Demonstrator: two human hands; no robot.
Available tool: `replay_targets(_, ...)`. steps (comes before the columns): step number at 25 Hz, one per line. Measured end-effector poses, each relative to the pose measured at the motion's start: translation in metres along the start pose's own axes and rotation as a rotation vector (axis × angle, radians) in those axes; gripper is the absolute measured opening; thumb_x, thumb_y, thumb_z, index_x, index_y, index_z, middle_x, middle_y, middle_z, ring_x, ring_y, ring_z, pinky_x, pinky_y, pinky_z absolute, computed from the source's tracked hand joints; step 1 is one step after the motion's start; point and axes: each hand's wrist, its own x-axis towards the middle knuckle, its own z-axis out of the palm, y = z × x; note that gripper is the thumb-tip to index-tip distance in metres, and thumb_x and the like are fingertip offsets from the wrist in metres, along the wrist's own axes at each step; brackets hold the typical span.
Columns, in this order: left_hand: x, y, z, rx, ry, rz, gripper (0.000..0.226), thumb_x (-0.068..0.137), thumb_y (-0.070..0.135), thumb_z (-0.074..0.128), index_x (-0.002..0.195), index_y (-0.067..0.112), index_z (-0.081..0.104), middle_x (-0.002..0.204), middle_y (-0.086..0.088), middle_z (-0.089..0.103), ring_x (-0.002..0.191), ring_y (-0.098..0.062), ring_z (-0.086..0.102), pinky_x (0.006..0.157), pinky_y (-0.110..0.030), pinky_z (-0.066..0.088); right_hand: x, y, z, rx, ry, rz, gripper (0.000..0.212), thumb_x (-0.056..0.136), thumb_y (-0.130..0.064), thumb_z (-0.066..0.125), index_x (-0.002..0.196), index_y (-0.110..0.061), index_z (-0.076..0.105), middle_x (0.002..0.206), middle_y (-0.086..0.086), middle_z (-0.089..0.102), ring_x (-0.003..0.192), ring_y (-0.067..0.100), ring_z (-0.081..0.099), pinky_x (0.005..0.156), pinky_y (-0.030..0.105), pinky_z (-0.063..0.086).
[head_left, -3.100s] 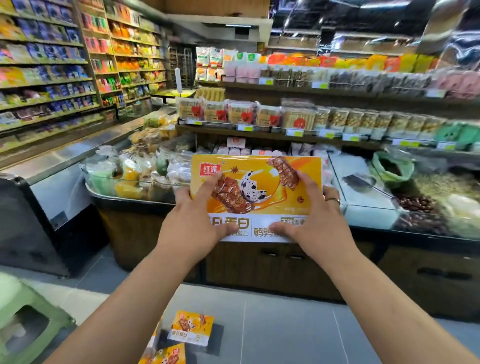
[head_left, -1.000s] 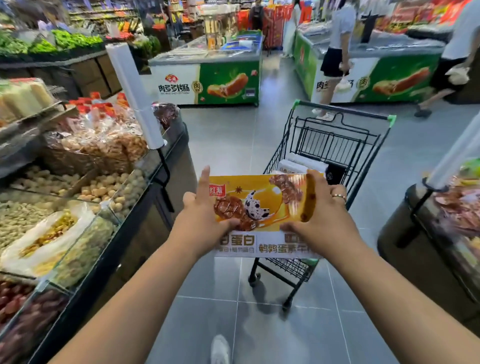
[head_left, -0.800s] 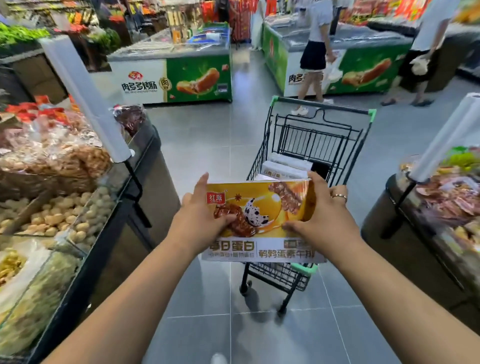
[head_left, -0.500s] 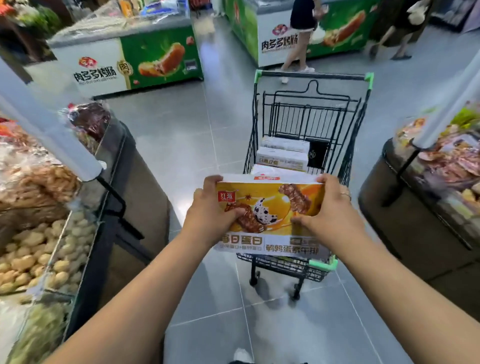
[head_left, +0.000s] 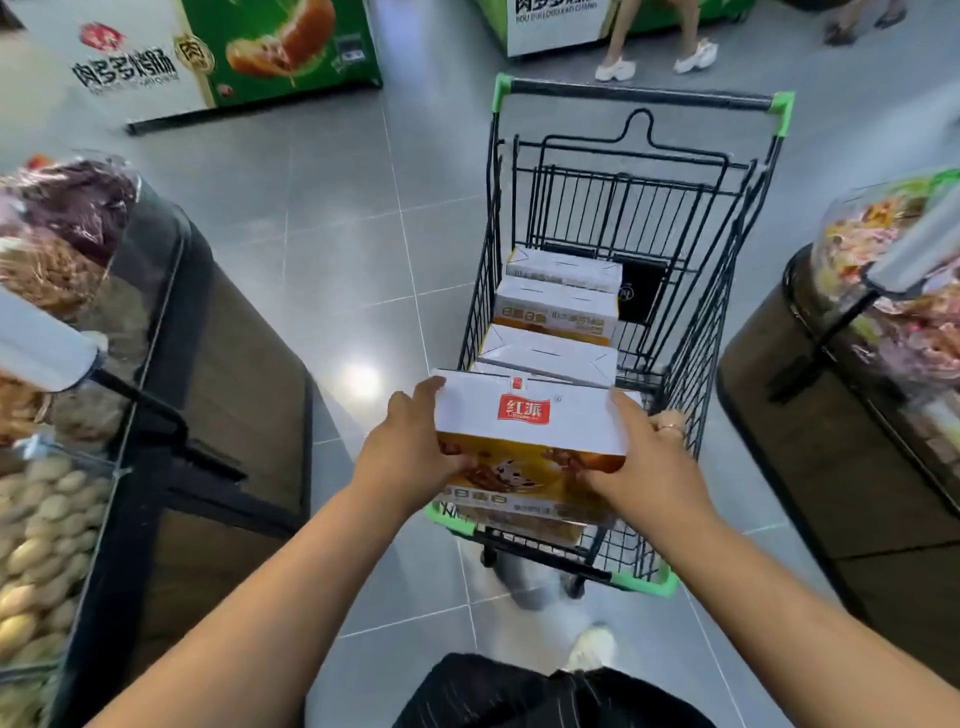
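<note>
I hold an orange and white snack box (head_left: 527, 421) with a red logo on its white top, just above the near end of a black wire shopping cart (head_left: 737, 218) with green corners. My left hand (head_left: 408, 452) grips the box's left end and my right hand (head_left: 644, 457) grips its right end, thumbs on the orange front face. Three similar boxes (head_left: 558, 312) stand in a row inside the cart beyond the held one.
A bulk-food counter (head_left: 171, 364) with nuts and dried goods runs along the left. Another dark counter (head_left: 810, 415) with packaged snacks stands at the right. Green chest freezers (head_left: 249, 57) and a person's legs (head_left: 654, 52) are across the grey tiled aisle.
I turned from the shelf to the cart. Over the last second the box has dropped and tipped forward, its white top now facing me, over the cart's near end.
</note>
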Motion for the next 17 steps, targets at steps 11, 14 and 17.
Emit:
replay_targets(11,0.074,-0.037,0.051,0.121,-0.311,0.037,0.085,0.081,0.045,0.071,0.147,0.032,0.019,0.128,-0.01,0.04,0.115,-0.034,0.052,0.094,-0.043,0.046,0.058,0.014,0.053,0.083,-0.135,0.114,0.068,0.084,-0.038,0.07,0.144,-0.029,0.039,0.122,0.006,0.034,0.11,0.025,0.05,0.087,0.025,0.04)
replay_targets(14,0.085,-0.05,0.062,0.11,-0.41,0.077,0.087,0.082,0.039,0.07,0.15,0.032,0.015,0.131,-0.011,0.037,0.117,-0.035,0.05,0.096,-0.041,0.045,0.061,0.015,0.068,0.131,-0.115,0.166,0.067,0.085,-0.038,0.07,0.144,-0.028,0.042,0.13,0.009,0.034,0.118,0.026,0.046,0.098,0.027,0.038)
replay_targets(17,0.092,-0.061,0.071,0.121,-0.506,0.113,0.089,0.084,0.038,0.069,0.152,0.032,0.011,0.137,-0.014,0.034,0.122,-0.035,0.047,0.101,-0.039,0.042,0.059,0.018,0.086,0.138,-0.166,0.208,0.069,0.085,-0.039,0.069,0.146,-0.031,0.038,0.139,0.011,0.029,0.128,0.029,0.042,0.103,0.028,0.035)
